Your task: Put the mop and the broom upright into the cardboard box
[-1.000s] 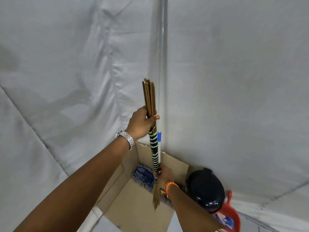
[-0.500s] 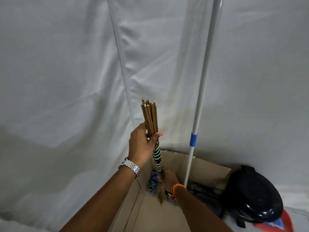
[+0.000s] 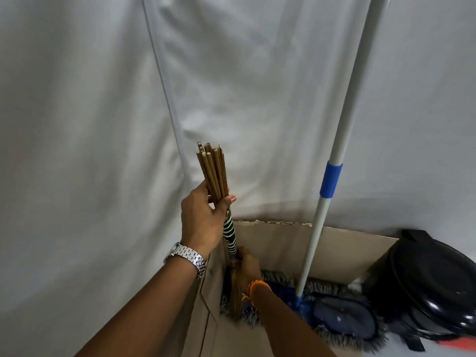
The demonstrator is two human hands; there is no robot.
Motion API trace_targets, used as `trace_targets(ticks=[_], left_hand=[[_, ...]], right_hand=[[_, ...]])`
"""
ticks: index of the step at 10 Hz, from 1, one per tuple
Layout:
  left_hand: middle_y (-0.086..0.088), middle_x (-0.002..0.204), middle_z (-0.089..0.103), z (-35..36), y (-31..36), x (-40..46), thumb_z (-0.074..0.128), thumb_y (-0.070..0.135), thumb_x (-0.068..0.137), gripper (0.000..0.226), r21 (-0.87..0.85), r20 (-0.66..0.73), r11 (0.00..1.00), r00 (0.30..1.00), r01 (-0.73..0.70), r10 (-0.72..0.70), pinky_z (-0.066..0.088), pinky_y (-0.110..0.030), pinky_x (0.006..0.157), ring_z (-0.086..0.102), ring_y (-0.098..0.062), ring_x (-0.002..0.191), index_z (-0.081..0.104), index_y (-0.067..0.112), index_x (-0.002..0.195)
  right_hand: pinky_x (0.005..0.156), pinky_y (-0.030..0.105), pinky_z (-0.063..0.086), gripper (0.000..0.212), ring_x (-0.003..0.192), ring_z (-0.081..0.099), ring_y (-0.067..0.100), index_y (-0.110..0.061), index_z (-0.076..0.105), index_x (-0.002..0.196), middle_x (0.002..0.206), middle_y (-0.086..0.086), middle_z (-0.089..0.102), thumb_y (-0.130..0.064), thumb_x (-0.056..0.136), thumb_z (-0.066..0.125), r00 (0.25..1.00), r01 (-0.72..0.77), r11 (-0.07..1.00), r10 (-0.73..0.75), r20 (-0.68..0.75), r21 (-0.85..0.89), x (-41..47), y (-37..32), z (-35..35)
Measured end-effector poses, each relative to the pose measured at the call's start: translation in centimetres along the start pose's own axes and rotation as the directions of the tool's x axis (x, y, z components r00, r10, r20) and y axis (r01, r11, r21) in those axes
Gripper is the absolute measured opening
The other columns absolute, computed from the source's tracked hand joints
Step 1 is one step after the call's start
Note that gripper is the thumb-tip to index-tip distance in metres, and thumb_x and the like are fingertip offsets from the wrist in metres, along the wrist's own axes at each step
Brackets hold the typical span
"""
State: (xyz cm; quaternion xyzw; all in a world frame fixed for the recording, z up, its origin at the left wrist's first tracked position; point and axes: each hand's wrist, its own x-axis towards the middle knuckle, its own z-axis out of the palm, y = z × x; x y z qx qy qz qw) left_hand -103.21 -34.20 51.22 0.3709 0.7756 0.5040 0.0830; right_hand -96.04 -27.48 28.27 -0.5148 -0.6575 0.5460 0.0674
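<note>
Broom [image 3: 216,176]: upright at the box's [image 3: 334,251] left wall, brush end down inside. Our left hand [image 3: 203,220] grips its stick bundle; our right hand [image 3: 248,266] clasps the striped binding lower down. Mop [image 3: 332,181]: standing in the box, pole leaning on white sheeting [image 3: 77,124]. No readable writing. Black bin [image 3: 432,287] just right of box.

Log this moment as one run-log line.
mop upright in cardboard box | left hand, right hand grip broom
</note>
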Motion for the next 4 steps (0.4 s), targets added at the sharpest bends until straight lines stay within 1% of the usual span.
trace_targets(ticks=[1,2,3,4], left_hand=[[0.001,0.108,0.072,1.6,-3.3,1.9,0.085,0.024,0.077,0.048,0.072,-0.054,0.992,0.993,-0.1,0.104,0.056,-0.028,0.085,0.069,-0.018,0.099,0.063,0.014,0.118],[0.001,0.115,0.066,2.6,-4.8,2.7,0.089,0.019,0.071,0.069,0.024,-0.099,0.991,0.987,-0.128,0.13,0.055,-0.026,0.087,0.067,-0.017,0.1,0.055,0.013,0.131],[-0.001,0.132,0.06,3.8,-5.6,4.0,0.082,0.002,0.078,0.073,-0.134,-0.164,0.986,0.984,-0.098,0.076,0.061,-0.026,0.087,0.066,-0.014,0.111,0.05,0.014,0.143],[-0.005,0.133,0.062,4.2,-6.0,3.3,0.073,-0.005,0.084,0.059,-0.082,-0.193,0.989,0.975,-0.125,0.107,0.059,-0.013,0.081,0.067,-0.014,0.114,0.056,0.014,0.137]], right_hand=[[0.081,0.025,0.043,0.03,0.093,0.048,0.017,-0.009,0.055,0.12,0.111,0.007,0.057,-0.012,0.09,0.054,0.991,0.019,1.0,-0.016,-0.135,0.024,3.3,0.9,1.0],[0.074,0.021,0.042,0.024,0.092,0.049,0.017,-0.006,0.061,0.11,0.101,0.006,0.058,-0.006,0.088,0.053,0.989,0.043,0.999,-0.038,-0.144,0.031,4.4,1.3,1.7],[0.082,0.019,0.041,0.025,0.097,0.055,0.012,-0.007,0.067,0.109,0.104,0.007,0.067,-0.009,0.087,0.055,0.975,0.186,0.982,-0.181,-0.129,0.027,5.9,1.2,1.9],[0.085,0.019,0.042,0.029,0.095,0.053,0.007,-0.016,0.066,0.115,0.105,-0.002,0.066,-0.019,0.087,0.058,0.974,0.222,0.975,-0.223,-0.034,-0.032,6.6,2.8,3.1]])
